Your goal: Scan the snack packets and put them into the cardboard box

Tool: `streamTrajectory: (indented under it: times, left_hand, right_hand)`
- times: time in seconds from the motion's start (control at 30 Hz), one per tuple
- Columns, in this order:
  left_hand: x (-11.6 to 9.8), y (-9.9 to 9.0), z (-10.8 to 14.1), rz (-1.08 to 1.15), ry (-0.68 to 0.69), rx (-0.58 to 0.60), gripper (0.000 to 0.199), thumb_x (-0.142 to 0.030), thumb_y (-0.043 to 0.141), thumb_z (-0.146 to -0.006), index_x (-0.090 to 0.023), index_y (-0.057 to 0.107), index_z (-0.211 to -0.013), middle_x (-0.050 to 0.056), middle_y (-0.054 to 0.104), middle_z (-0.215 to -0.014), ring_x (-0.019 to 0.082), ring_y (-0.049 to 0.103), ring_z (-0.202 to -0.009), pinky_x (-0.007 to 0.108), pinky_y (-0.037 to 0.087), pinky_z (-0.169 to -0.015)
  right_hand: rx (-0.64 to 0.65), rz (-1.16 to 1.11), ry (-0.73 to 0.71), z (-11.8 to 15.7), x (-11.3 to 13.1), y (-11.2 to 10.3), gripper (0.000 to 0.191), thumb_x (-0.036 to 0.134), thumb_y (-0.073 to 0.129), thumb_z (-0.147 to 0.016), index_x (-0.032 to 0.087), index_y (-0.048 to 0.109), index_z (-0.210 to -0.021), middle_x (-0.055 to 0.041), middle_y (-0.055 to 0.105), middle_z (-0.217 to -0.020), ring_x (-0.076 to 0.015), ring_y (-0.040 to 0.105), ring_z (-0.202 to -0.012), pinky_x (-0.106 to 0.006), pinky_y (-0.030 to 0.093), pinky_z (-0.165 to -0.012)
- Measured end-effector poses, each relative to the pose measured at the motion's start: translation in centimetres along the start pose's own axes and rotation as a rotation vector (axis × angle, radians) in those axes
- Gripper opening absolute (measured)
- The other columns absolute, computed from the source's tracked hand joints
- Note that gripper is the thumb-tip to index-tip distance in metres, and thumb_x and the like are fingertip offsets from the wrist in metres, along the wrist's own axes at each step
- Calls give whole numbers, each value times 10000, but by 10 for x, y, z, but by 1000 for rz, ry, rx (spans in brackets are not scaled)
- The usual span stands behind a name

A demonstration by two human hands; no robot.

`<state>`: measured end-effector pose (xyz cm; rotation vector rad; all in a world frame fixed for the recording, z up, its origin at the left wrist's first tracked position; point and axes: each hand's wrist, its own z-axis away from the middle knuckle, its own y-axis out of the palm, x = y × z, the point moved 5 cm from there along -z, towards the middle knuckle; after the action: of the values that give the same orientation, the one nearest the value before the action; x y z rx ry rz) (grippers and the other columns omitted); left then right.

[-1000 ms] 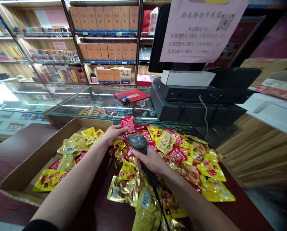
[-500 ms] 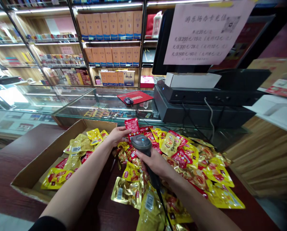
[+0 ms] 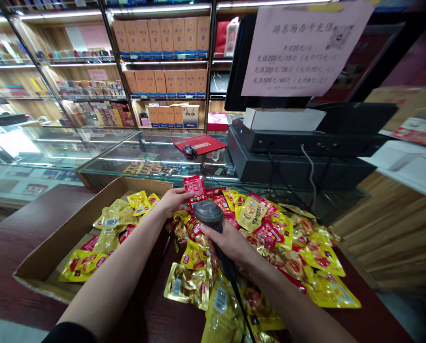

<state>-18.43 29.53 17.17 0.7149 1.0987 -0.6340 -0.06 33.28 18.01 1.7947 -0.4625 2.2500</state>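
Observation:
My left hand (image 3: 172, 201) pinches the edge of a red snack packet (image 3: 194, 186), holding it upright above the heap. My right hand (image 3: 227, 243) is shut around the grip of a grey handheld barcode scanner (image 3: 208, 212), whose head points toward the red packet from very close. A black scanner cable (image 3: 242, 305) trails down from its handle. Under both hands lies a heap of yellow, gold and red snack pouches (image 3: 266, 238). More yellow pouches (image 3: 109, 224) lie in an open cardboard box (image 3: 52, 238) to the left, beneath my left forearm.
The box and pouches sit on a dark red wooden counter (image 3: 16, 267). Behind them stands a glass display case (image 3: 152, 162) holding a red mat and a mouse. A black till and monitor (image 3: 298, 164) carry a pink paper notice. Shelves of boxed goods fill the back wall.
The whole view has shifted slightly, with the scene lying a little further right than a second ago. Both hands keep their hold, and the scanner stays close to the red packet.

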Motion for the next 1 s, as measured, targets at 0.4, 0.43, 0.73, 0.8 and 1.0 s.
streamTrajectory:
  times: [0.4,0.43,0.73,0.8,1.0]
  left_hand:
    - [-38,-22,14,-28,116,-39,325,-299,790,-639,-134,694,-902,78,716,-833,153,669,-662,267,574,-587]
    - [-45,-31,20,-44,136,-69,348,-309,799,-627,-136,694,-911,79,718,-837,153,670,-663,257,568,-584]
    - [-88,-127,99,-319,304,-409,570,-457,816,-557,-164,709,-1034,77,724,-897,145,661,-743,216,506,-669]
    - [-89,-124,102,-359,327,-424,578,-478,807,-558,-175,712,-1041,76,722,-900,151,657,-768,209,490,-657]
    - [-69,-62,72,-394,295,-227,515,-461,804,-562,-157,733,-971,79,723,-865,156,637,-735,214,466,-619]
  right_hand:
    - [8,-76,-8,10,17,-5,265,443,566,-841,183,512,-842,41,539,-430,-95,460,-322,-205,370,-347]
    - [16,-75,-29,11,19,-5,273,452,565,-840,183,516,-834,40,538,-429,-96,463,-324,-205,371,-349]
    - [36,-62,-102,22,32,-1,326,492,564,-816,168,524,-814,40,533,-430,-93,465,-327,-200,352,-354]
    - [23,-76,-92,22,32,-1,335,499,575,-806,169,520,-813,45,528,-433,-93,463,-325,-202,351,-355]
    - [-2,-88,-62,23,35,-7,299,469,591,-807,173,549,-802,33,538,-444,-96,471,-330,-213,370,-360]
